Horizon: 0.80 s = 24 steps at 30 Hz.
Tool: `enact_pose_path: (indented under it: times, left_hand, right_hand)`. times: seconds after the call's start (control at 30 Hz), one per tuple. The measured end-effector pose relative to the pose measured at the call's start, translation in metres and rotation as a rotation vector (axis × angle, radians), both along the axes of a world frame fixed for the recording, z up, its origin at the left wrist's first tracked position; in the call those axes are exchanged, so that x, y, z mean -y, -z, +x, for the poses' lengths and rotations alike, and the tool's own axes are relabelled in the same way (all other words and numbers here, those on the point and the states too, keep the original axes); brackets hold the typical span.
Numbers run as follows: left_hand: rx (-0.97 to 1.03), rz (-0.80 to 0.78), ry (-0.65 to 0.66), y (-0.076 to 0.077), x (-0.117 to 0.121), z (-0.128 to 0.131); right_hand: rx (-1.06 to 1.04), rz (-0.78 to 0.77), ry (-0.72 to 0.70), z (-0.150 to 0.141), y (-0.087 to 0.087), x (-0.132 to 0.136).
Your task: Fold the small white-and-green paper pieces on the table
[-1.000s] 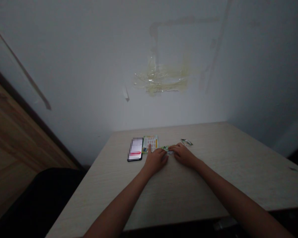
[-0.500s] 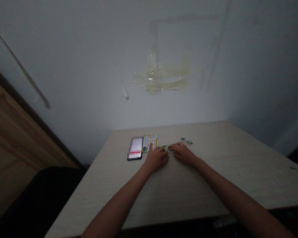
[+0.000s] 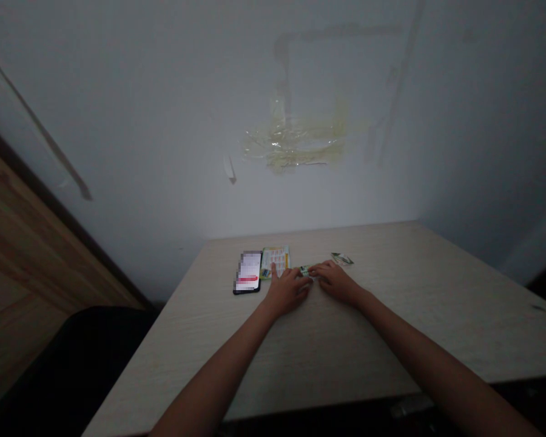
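A small green-and-white printed slip (image 3: 304, 271) lies flat on the table between my hands. My left hand (image 3: 286, 292) rests beside it, bent fingers on its near left part, one finger stretched apart over a printed leaflet (image 3: 278, 256). From the right, my right hand (image 3: 335, 282) presses closed fingertips onto the slip's right end. Much of the slip is hidden under the fingers, and its exact kind is too small to tell. Left of the leaflet is a phone (image 3: 250, 273) with a lit, partly blurred screen. A small green-and-white piece (image 3: 342, 259) lies beyond my right hand.
The pale wooden table (image 3: 391, 243) meets a grey wall (image 3: 173, 152) with yellowed clear tape (image 3: 295, 145) on it. At left are a wooden panel (image 3: 22, 255) and a dark rounded shape (image 3: 95, 346) by the table edge.
My left fingers have shifted slightly rightward along the slip. My right hand stays almost in place; the phone, leaflet and small piece have not moved.
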<state>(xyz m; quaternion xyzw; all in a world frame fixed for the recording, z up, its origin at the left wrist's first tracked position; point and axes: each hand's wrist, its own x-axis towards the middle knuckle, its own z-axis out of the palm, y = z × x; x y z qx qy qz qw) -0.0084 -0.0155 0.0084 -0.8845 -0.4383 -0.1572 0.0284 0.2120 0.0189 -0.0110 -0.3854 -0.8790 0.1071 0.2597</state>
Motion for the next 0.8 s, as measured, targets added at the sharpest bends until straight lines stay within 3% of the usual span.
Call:
enact_pose_path:
  times: [0.3,0.8]
  left_hand:
    - [0.009,-0.021,0.008,0.0019,0.0003,-0.0024]
    - [0.105,-0.040,-0.002,0.0051,0.0069,-0.0041]
  right_hand:
    - [-0.001,0.002,0.002,0.0015,0.0051,-0.0037]
    - [-0.032,-0.031,-0.005,0.0015,-0.0028,0.0018]
